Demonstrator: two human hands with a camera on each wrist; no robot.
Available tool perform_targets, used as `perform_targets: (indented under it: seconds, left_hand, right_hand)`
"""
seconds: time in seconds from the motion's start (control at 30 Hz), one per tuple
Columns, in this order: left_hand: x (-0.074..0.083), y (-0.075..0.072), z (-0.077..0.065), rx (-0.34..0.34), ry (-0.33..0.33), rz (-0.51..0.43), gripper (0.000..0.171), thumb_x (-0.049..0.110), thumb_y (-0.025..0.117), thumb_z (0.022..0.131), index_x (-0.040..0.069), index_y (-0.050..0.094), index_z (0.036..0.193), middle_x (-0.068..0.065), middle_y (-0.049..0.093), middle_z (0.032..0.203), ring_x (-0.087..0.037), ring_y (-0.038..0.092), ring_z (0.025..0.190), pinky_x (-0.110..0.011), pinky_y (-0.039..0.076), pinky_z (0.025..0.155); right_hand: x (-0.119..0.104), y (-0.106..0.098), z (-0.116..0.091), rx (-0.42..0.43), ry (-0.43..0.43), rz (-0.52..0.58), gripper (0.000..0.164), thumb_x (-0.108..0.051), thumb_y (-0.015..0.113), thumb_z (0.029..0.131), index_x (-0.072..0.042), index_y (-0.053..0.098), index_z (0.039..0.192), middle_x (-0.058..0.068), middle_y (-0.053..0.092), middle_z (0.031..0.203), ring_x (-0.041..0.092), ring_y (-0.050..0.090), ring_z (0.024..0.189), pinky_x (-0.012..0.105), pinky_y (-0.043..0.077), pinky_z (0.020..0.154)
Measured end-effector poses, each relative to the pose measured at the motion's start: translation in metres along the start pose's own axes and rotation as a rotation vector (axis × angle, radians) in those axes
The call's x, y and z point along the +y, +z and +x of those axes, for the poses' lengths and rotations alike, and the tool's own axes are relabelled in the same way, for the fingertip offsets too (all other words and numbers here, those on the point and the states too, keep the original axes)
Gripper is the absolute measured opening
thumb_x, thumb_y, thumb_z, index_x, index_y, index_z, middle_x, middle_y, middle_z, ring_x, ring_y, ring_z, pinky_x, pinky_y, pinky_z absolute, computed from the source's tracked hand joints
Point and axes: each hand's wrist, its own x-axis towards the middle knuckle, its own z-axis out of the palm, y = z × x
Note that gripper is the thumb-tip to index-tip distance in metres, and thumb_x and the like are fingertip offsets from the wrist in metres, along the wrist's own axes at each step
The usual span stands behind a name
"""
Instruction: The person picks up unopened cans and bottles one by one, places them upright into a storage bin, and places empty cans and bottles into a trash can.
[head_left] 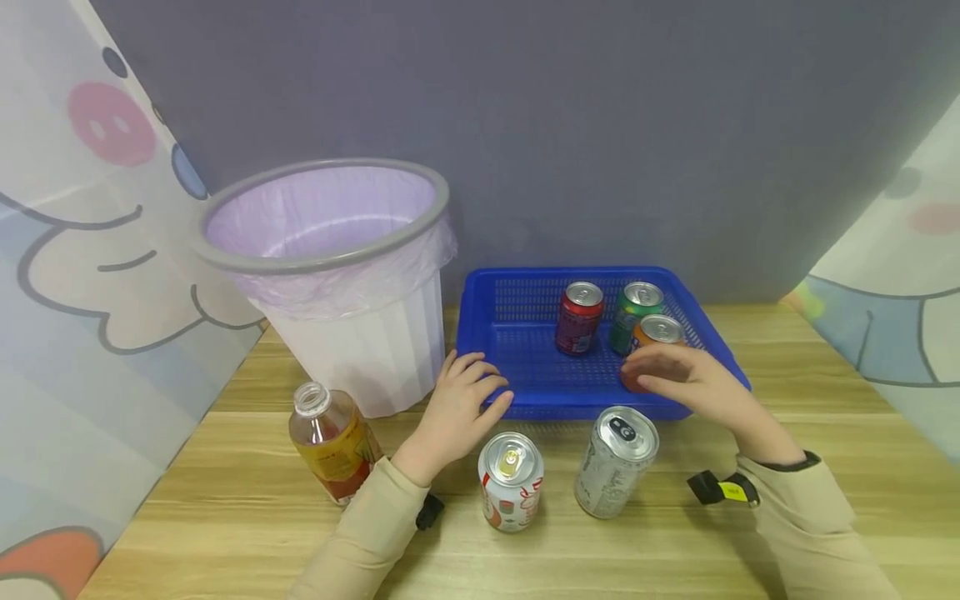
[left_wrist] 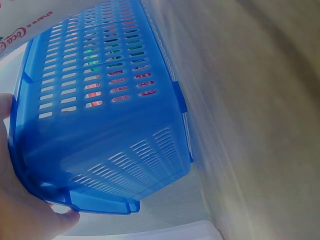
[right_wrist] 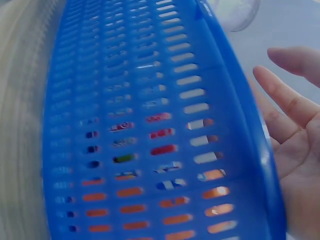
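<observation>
The left hand (head_left: 462,408) hovers or rests at the front left corner of a blue plastic basket (head_left: 517,398), its fingers spread; whether it touches the rim I cannot tell. Over the basket's front right rim is the right hand (head_left: 693,385), fingers loosely bent and thumb apart. Just behind it stands an orange can (head_left: 660,329), partly hidden by that hand. A red-purple can (head_left: 579,321) and a green can (head_left: 626,317) stand upright in the basket too. In the right wrist view, the right hand (right_wrist: 300,130) shows beside the rim with nothing between its fingers.
Nearer on the wooden table stand a white-and-red Coca-Cola can (head_left: 512,483) and a silver-grey can (head_left: 615,467). A bottle with a yellow label (head_left: 341,450) stands uncapped at left, before a white bin (head_left: 375,350) with a purple liner. A grey wall (head_left: 570,125) rises behind.
</observation>
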Motion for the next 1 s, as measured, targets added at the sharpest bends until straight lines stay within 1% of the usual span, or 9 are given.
perform_targets:
  seconds: [0.1, 0.2, 0.3, 0.53, 0.6, 0.67, 0.7, 0.83, 1.0]
  left_hand:
    - [0.0, 0.0, 0.0, 0.002, 0.001, -0.004, 0.026, 0.032, 0.052, 0.092, 0.013, 0.07, 0.096, -0.002, 0.066, 0.103, -0.029, 0.05, 0.118, -0.062, 0.027, 0.105]
    - [0.0, 0.0, 0.0, -0.003, -0.004, -0.002, 0.026, 0.032, 0.052, 0.093, 0.013, 0.07, 0.095, -0.002, 0.066, 0.103, -0.029, 0.05, 0.119, -0.061, 0.027, 0.106]
    - [0.0, 0.0, 0.0, -0.007, -0.01, 0.008, 0.026, 0.033, 0.051, 0.093, 0.014, 0.07, 0.095, -0.001, 0.066, 0.103, -0.029, 0.05, 0.119, -0.061, 0.027, 0.106]
    - [0.0, 0.0, 0.0, -0.008, -0.014, 0.007, 0.026, 0.033, 0.051, 0.093, 0.015, 0.07, 0.095, -0.001, 0.066, 0.103, -0.028, 0.05, 0.12, -0.06, 0.027, 0.107]
    - [0.0, 0.0, 0.0, -0.007, -0.012, 0.011, 0.026, 0.033, 0.051, 0.093, 0.016, 0.07, 0.095, -0.001, 0.065, 0.103, -0.028, 0.05, 0.12, -0.061, 0.028, 0.106]
    - [0.0, -0.001, 0.0, -0.007, -0.015, 0.015, 0.026, 0.034, 0.051, 0.093, 0.016, 0.07, 0.095, 0.0, 0.065, 0.104, -0.028, 0.05, 0.12, -0.061, 0.028, 0.106]
    - [0.0, -0.001, 0.0, -0.007, -0.014, 0.016, 0.026, 0.034, 0.051, 0.093, 0.016, 0.07, 0.095, 0.0, 0.065, 0.104, -0.028, 0.05, 0.12, -0.061, 0.028, 0.106]
    - [0.0, -0.001, 0.0, -0.004, -0.016, 0.007, 0.025, 0.034, 0.052, 0.093, 0.016, 0.07, 0.095, 0.0, 0.065, 0.104, -0.028, 0.05, 0.12, -0.061, 0.027, 0.106]
    - [0.0, -0.001, 0.001, -0.005, -0.015, 0.001, 0.026, 0.034, 0.052, 0.093, 0.015, 0.07, 0.095, -0.001, 0.066, 0.103, -0.028, 0.05, 0.119, -0.061, 0.027, 0.106]
  right_hand:
    - [-0.001, -0.004, -0.003, 0.014, -0.062, 0.01, 0.023, 0.007, 0.055, 0.086, 0.005, 0.058, 0.109, -0.008, 0.067, 0.103, -0.002, 0.062, 0.097, 0.011, 0.049, 0.079]
    - [-0.003, -0.008, -0.005, -0.017, -0.151, 0.079, 0.03, 0.016, 0.053, 0.083, 0.01, 0.055, 0.112, -0.009, 0.066, 0.108, -0.001, 0.062, 0.1, 0.011, 0.049, 0.082]
    - [-0.004, -0.012, -0.006, -0.107, -0.236, 0.149, 0.037, 0.023, 0.05, 0.079, 0.013, 0.051, 0.114, -0.008, 0.063, 0.115, 0.002, 0.06, 0.105, 0.013, 0.048, 0.087]
    - [-0.006, -0.017, -0.007, -0.371, -0.372, 0.178, 0.057, 0.027, 0.048, 0.073, 0.017, 0.037, 0.127, 0.004, 0.051, 0.135, 0.008, 0.049, 0.125, 0.016, 0.039, 0.102]
    - [-0.007, -0.016, -0.007, -0.417, -0.395, 0.17, 0.061, 0.025, 0.05, 0.073, 0.018, 0.032, 0.131, 0.007, 0.046, 0.139, 0.009, 0.046, 0.128, 0.016, 0.037, 0.104]
    - [-0.009, -0.015, -0.007, -0.45, -0.391, 0.155, 0.066, 0.023, 0.052, 0.073, 0.016, 0.029, 0.134, 0.009, 0.043, 0.141, 0.009, 0.043, 0.13, 0.016, 0.035, 0.105]
    - [-0.01, -0.014, -0.008, -0.458, -0.394, 0.14, 0.067, 0.022, 0.053, 0.072, 0.016, 0.028, 0.135, 0.011, 0.043, 0.141, 0.01, 0.043, 0.13, 0.016, 0.035, 0.106]
    - [-0.013, -0.013, -0.011, -0.488, -0.343, 0.117, 0.071, 0.02, 0.056, 0.073, 0.012, 0.026, 0.138, 0.009, 0.04, 0.143, 0.009, 0.041, 0.132, 0.017, 0.035, 0.106]
    - [-0.012, -0.01, -0.01, -0.491, -0.392, 0.143, 0.075, 0.018, 0.061, 0.072, 0.015, 0.024, 0.137, 0.012, 0.039, 0.143, 0.011, 0.041, 0.133, 0.018, 0.033, 0.108]
